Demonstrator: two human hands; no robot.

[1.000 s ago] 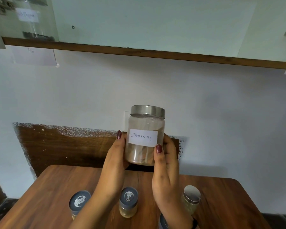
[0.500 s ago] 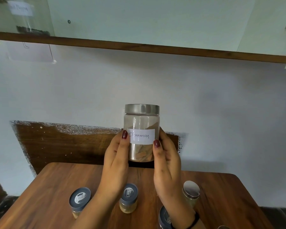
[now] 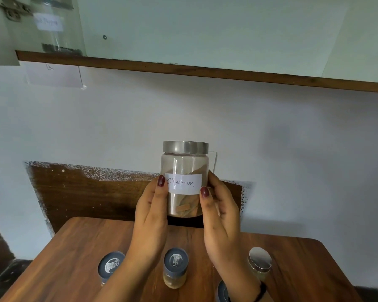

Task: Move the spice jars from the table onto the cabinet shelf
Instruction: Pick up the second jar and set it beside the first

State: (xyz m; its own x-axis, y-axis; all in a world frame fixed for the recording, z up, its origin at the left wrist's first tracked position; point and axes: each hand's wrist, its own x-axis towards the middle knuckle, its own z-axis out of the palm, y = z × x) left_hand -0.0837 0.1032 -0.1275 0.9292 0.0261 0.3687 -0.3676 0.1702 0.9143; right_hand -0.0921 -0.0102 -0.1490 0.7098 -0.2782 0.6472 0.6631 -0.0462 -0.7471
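A glass jar [image 3: 184,166] with a steel lid and a white label reading "Cinnamon" is held upright in the air above the far edge of the wooden table [image 3: 74,253]. My left hand [image 3: 150,216] grips its left side and my right hand [image 3: 222,216] grips its right side, thumbs on the label. Below them on the table stand a dark-lidded jar [image 3: 110,265], a second dark-lidded jar [image 3: 175,267] and a steel-lidded jar [image 3: 260,263]. Another lid [image 3: 222,292] peeks out beside my right wrist. The cabinet shelf [image 3: 205,71] runs overhead.
A clear jar [image 3: 52,25] with a white label and dark contents stands on the shelf at the far left, beside a hinge. A paper note [image 3: 55,75] hangs under the shelf. A dark wooden panel [image 3: 85,192] backs the table against the white wall.
The cinnamon jar has shifted slightly and now sits more upright, with the label turned toward me. The view has tilted, so the shelf appears lower.
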